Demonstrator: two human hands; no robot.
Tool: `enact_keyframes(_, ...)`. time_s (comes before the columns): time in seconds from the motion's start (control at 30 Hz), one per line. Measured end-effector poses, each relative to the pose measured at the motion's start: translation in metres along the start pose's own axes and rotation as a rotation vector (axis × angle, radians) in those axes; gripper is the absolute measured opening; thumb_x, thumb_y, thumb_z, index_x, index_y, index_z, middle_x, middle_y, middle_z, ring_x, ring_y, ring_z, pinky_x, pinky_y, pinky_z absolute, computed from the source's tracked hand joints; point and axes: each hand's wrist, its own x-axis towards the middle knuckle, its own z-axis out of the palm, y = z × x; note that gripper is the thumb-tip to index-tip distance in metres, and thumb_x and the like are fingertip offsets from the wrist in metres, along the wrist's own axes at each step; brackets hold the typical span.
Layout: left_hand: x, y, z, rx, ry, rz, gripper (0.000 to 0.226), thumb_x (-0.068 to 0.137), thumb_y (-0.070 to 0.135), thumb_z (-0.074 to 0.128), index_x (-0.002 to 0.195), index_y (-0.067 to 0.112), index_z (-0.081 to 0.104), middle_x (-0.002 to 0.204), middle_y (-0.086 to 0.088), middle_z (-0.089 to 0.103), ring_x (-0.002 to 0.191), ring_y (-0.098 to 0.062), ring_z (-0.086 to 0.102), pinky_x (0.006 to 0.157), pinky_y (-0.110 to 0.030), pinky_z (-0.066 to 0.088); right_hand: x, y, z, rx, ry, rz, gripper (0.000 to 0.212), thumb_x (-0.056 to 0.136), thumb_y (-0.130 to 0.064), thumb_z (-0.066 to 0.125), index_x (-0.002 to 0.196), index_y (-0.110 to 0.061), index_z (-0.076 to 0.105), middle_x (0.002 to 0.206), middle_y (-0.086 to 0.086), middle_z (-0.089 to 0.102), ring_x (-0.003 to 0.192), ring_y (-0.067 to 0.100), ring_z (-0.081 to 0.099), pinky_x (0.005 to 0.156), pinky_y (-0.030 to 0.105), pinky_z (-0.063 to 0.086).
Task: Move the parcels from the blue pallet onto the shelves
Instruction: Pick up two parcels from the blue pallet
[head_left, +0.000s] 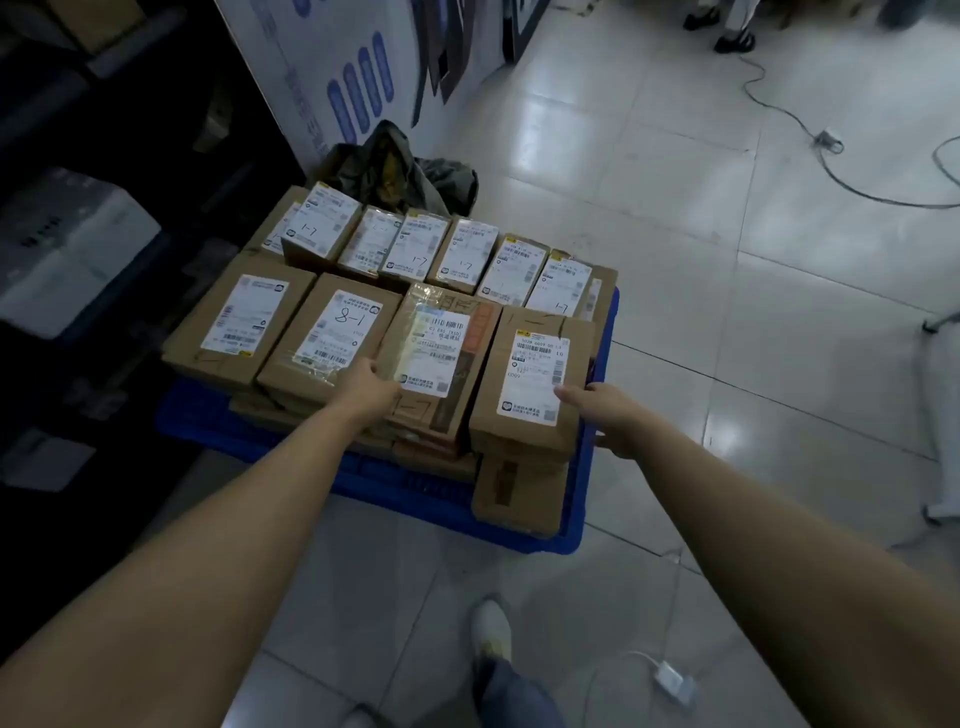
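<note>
Low in the frame, the right hand grips the front right parcel, thumb on its label and fingers curled round its side. The left hand rests at the edge of the taped parcel; its fingers are hidden, so I cannot tell their grip. Both parcels lie on the blue pallet at centre frame, which looks fully stacked through to the back row. The shelves sit dark at upper left. Judging by this, nearly everything remains.

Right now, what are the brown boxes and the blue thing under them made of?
The parcels look like brown cardboard, matte, with creased edges, shiny clear tape and white paper labels. The blue pallet is probably moulded plastic: even bright colour and a slotted grid surface.
</note>
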Motion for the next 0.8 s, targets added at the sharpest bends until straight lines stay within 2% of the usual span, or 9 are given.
enact_keyframes(0.17,0.017,0.008,0.006,0.039,-0.017,-0.031,0.044,0.093,0.016,0.055,0.132,0.001,0.045,0.129,-0.015,0.053,0.091,-0.019,0.047,0.062,-0.024,0.036,0.016,-0.003,-0.003,0.164,-0.098,0.043,0.045,0.097,-0.035,0.053,0.135,-0.013,0.046,0.109,0.002,0.064,0.101,0.023,0.06,0.101,0.046,0.044)
enact_keyframes(0.3,0.024,0.016,0.012,0.07,-0.021,-0.039,0.037,0.093,0.014,0.053,0.126,-0.003,0.051,0.123,-0.017,0.058,0.089,-0.023,0.051,0.056,-0.022,0.038,0.028,0.002,0.0,0.27,-0.138,0.093,0.054,0.093,-0.044,0.055,0.139,-0.022,0.039,0.123,0.007,0.062,0.109,0.029,0.06,0.092,0.048,0.049)
enact_keyframes(0.37,0.025,0.02,0.013,0.092,0.035,-0.058,0.039,0.092,0.015,0.052,0.128,0.0,0.051,0.129,-0.018,0.053,0.106,-0.03,0.051,0.076,-0.032,0.047,0.031,0.005,0.004,0.299,-0.152,0.107,0.06,0.092,-0.047,0.057,0.142,-0.024,0.035,0.124,0.008,0.062,0.107,0.029,0.061,0.079,0.046,0.052)
enact_keyframes(0.43,0.028,0.019,0.009,0.178,0.075,-0.091,0.042,0.091,0.019,0.053,0.131,0.005,0.049,0.137,-0.018,0.044,0.123,-0.036,0.041,0.099,-0.043,0.04,0.035,0.008,0.008,0.296,-0.148,0.111,0.065,0.09,-0.049,0.058,0.144,-0.025,0.031,0.123,0.008,0.063,0.104,0.029,0.063,0.075,0.045,0.053)
enact_keyframes(0.47,0.031,0.017,0.006,0.191,0.055,-0.103,0.044,0.091,0.019,0.053,0.132,0.004,0.048,0.138,-0.019,0.043,0.124,-0.037,0.041,0.103,-0.044,0.038,0.036,0.01,0.009,0.295,-0.14,0.117,0.067,0.089,-0.049,0.059,0.145,-0.026,0.029,0.122,0.008,0.063,0.104,0.029,0.063,0.075,0.046,0.053)
enact_keyframes(0.53,0.035,0.012,0.001,0.153,-0.001,-0.113,0.044,0.091,0.018,0.053,0.13,-0.002,0.048,0.13,-0.02,0.051,0.116,-0.035,0.05,0.097,-0.043,0.045,0.039,0.013,0.01,0.299,-0.13,0.131,0.068,0.088,-0.051,0.06,0.144,-0.028,0.028,0.118,0.007,0.064,0.1,0.028,0.063,0.071,0.045,0.053)
enact_keyframes(0.63,0.035,0.007,-0.002,0.052,-0.037,-0.134,0.041,0.091,0.017,0.053,0.125,-0.006,0.05,0.109,-0.015,0.059,0.092,-0.026,0.056,0.069,-0.032,0.047,0.043,0.016,0.011,0.334,-0.144,0.138,0.07,0.087,-0.05,0.061,0.144,-0.031,0.026,0.115,0.006,0.066,0.095,0.026,0.065,0.06,0.04,0.052)
enact_keyframes(0.73,0.035,0.0,-0.001,0.03,-0.043,-0.169,0.045,0.09,0.02,0.055,0.127,-0.007,0.05,0.115,-0.019,0.059,0.093,-0.027,0.054,0.067,-0.031,0.044,0.046,0.017,0.012,0.401,-0.162,0.126,0.082,0.086,-0.047,0.065,0.149,-0.031,0.016,0.126,0.01,0.062,0.106,0.031,0.064,0.08,0.052,0.054)
enact_keyframes(0.8,0.035,-0.003,0.001,0.016,-0.048,-0.186,0.049,0.089,0.022,0.056,0.129,-0.006,0.048,0.119,-0.019,0.058,0.09,-0.025,0.053,0.061,-0.028,0.043,0.046,0.019,0.01,0.422,-0.177,0.117,0.085,0.086,-0.046,0.065,0.15,-0.029,0.013,0.13,0.011,0.059,0.11,0.033,0.062,0.086,0.054,0.051)
